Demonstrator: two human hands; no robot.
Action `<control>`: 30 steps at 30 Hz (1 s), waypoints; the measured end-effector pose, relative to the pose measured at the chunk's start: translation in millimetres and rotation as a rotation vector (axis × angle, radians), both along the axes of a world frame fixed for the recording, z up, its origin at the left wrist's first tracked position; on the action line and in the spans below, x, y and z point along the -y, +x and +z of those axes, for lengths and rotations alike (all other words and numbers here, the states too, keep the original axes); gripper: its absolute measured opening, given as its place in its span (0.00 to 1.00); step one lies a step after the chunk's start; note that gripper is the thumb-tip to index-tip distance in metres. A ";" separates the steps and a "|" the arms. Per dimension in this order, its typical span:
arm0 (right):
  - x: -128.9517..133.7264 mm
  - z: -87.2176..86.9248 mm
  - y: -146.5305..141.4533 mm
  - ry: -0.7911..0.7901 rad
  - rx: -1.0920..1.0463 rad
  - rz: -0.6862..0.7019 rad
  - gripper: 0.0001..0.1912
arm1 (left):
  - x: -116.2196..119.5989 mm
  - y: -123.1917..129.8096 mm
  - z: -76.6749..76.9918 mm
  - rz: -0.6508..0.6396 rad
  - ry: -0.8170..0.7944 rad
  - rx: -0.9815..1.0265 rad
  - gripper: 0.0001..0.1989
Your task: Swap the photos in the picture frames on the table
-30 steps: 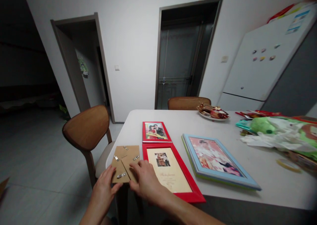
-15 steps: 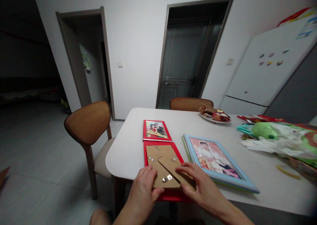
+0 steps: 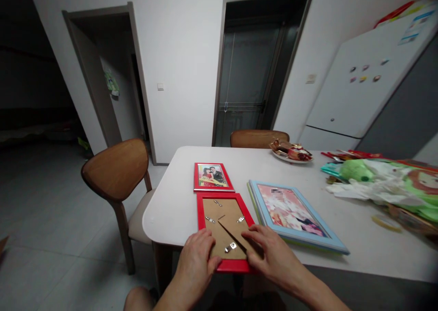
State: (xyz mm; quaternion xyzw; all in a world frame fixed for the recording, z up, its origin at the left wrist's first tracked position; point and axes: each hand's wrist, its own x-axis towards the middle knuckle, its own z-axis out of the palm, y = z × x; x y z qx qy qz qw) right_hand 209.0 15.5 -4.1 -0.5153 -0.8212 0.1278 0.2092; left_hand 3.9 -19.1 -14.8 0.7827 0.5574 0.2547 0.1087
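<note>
A brown backing board (image 3: 219,231) with metal clips lies face down within a red picture frame (image 3: 226,266) at the table's near edge. Its easel flap stands slightly raised along a dark slanting gap. My left hand (image 3: 198,261) is closed at the lower left, fingers over the board's side and thumb at the bottom corner. On the lower right, my right hand (image 3: 270,251) is closed over the board and flap, hiding that corner. Just beyond lies a second red frame (image 3: 196,178) with a photo of two people, face up.
Right of my hands, a light blue picture frame (image 3: 301,233) rests on a green-edged one. Farther back on the white table (image 3: 167,201) are a plate (image 3: 301,160) of wrapped items and crumpled green and white packaging (image 3: 372,178). Wooden chairs (image 3: 118,169) stand left and behind.
The backing board has dropped and moved slightly within the red frame, whose side and bottom borders now show more. Both hands stay on it. The view has shifted a little.
</note>
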 end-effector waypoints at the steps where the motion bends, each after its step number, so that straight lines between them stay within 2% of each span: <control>1: -0.7 -1.0 -1.4 0.006 0.002 0.001 0.18 | -0.4 -0.2 -0.3 0.006 -0.002 -0.007 0.14; 9: -6.2 -11.2 -26.2 0.144 0.035 0.023 0.17 | -11.4 -12.7 4.8 0.102 0.002 -0.023 0.11; 11: -6.4 -13.1 -27.4 0.157 0.035 0.037 0.16 | -9.0 -13.1 4.7 0.087 0.003 -0.035 0.11; 15: -10.4 -13.9 -23.2 0.157 0.032 0.084 0.13 | 0.0 -9.0 -0.8 -0.007 -0.028 -0.064 0.22; 17: -16.8 -12.8 -22.1 0.154 0.039 0.093 0.13 | 1.9 -7.3 -2.8 -0.018 -0.055 -0.066 0.23; 20: -30.9 -10.4 -24.9 0.168 0.100 0.037 0.14 | 1.0 -6.9 -3.1 -0.006 -0.078 -0.050 0.19; 24: -45.6 -8.5 -31.4 0.170 0.196 -0.050 0.13 | -0.3 -7.9 -1.4 0.007 -0.097 -0.034 0.18; 30: -47.6 -10.8 -30.6 0.128 0.158 -0.031 0.14 | 0.0 -7.6 -1.0 0.030 -0.118 -0.011 0.21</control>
